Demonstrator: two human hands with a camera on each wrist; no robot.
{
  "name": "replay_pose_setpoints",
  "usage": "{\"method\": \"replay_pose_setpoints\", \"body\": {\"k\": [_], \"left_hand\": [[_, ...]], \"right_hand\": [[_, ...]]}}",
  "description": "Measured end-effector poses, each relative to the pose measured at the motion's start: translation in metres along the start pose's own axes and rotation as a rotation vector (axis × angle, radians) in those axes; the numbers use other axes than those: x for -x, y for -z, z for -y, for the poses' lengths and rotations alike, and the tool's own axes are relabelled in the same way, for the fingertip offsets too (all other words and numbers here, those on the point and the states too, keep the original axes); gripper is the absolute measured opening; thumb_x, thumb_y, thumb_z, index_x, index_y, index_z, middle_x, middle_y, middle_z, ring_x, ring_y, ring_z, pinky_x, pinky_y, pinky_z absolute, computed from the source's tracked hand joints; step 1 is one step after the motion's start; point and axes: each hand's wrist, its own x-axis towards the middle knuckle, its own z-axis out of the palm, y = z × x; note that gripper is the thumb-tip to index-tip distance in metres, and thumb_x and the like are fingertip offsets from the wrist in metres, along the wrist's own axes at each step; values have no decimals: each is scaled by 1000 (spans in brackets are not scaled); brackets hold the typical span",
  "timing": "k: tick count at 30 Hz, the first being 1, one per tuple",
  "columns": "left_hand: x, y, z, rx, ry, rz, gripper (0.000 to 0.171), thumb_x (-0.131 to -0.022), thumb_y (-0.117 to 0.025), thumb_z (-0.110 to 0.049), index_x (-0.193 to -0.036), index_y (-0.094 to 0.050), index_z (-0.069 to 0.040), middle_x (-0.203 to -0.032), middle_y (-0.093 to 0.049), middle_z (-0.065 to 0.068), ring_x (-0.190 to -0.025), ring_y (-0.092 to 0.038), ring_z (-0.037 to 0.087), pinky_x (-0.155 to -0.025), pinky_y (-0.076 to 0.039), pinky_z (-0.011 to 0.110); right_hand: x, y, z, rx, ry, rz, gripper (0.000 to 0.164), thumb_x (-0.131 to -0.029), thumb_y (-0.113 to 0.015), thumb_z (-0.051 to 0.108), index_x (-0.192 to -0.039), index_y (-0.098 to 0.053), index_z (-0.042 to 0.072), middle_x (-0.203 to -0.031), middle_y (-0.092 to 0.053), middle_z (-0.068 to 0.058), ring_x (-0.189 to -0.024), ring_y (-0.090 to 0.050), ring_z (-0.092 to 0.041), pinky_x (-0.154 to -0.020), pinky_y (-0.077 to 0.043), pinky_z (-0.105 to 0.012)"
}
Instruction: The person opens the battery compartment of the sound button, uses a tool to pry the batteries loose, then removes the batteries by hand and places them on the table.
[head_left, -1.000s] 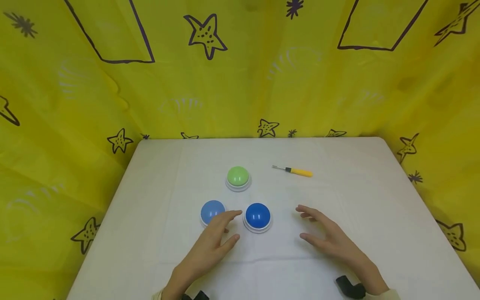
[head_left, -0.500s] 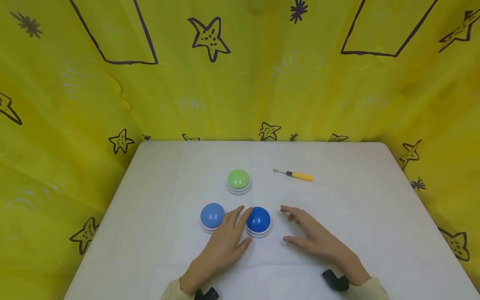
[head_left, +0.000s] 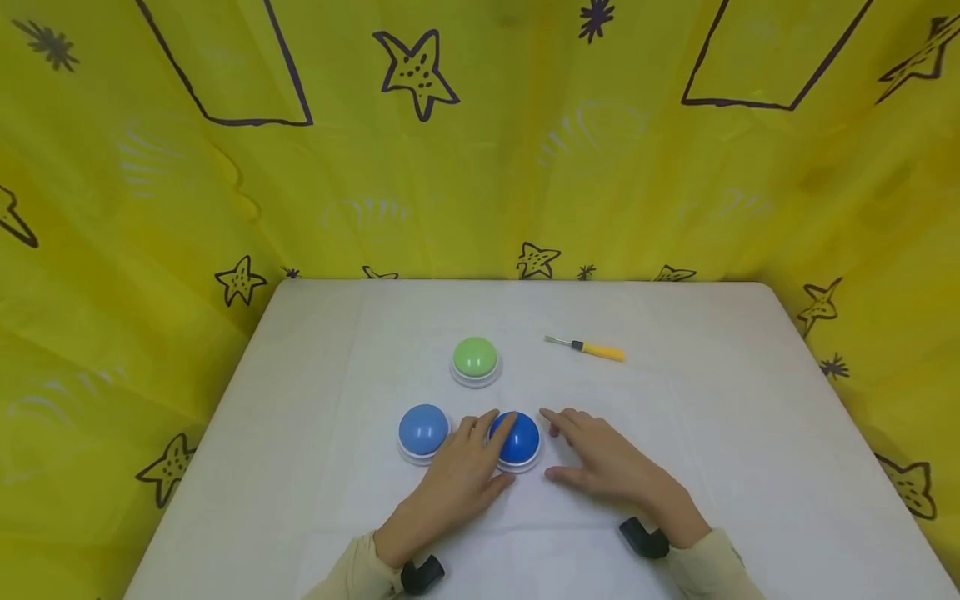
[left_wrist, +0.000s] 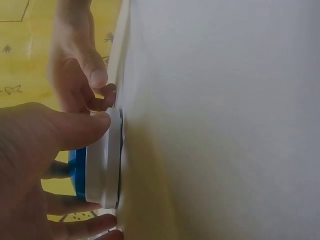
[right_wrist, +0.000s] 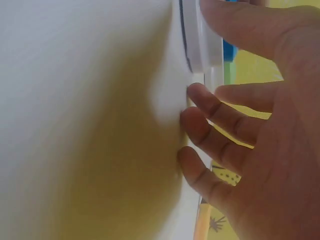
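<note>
A dark blue dome button (head_left: 519, 439) on a white round base lies between my two hands on the table. My left hand (head_left: 459, 475) reaches around its left side, with the index finger over the dome and the thumb (left_wrist: 82, 127) along the base. From the right comes my right hand (head_left: 606, 462), its fingers loosely bent and holding nothing, fingertips close to the base. In the right wrist view its thumb (right_wrist: 245, 25) overlaps the white base (right_wrist: 205, 45). A lighter blue dome button (head_left: 423, 430) sits just left of my left hand, its right edge near the knuckles.
Behind stands a green dome button (head_left: 476, 358). To its right lies a small screwdriver (head_left: 600, 352) with a yellow handle. The white-covered table (head_left: 315, 500) ends at a yellow curtain (head_left: 465, 167) with drawn stars. Dark wrist devices show below both hands.
My right hand has moved left, up to the dark blue button. My left hand has slid right, from beside the button to over its left edge. The buttons stay in place.
</note>
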Motion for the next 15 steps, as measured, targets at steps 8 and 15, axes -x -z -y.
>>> {"method": "replay_pose_setpoints", "body": {"k": [8,15], "left_hand": [[-10,-1,0,20,-4,24,78,-96,-72,-48,-160,-38,-19,-151,-55,12,-126,-57,26,-95,-58,40],[-12,-3,3,45,0,18,75,-96,-71,-50,-159,-41,-20,-149,-56,10,-122,-57,24,-93,-58,39]], "right_hand": [[-10,1,5,14,-17,47,67,-92,-79,37,-149,-54,12,-114,-64,6,-104,-61,-12,-96,-57,-45],[-15,-2,8,19,2,22,58,-93,-79,30,-142,-57,11,-108,-64,6,-99,-60,-12,-92,-56,-43]]}}
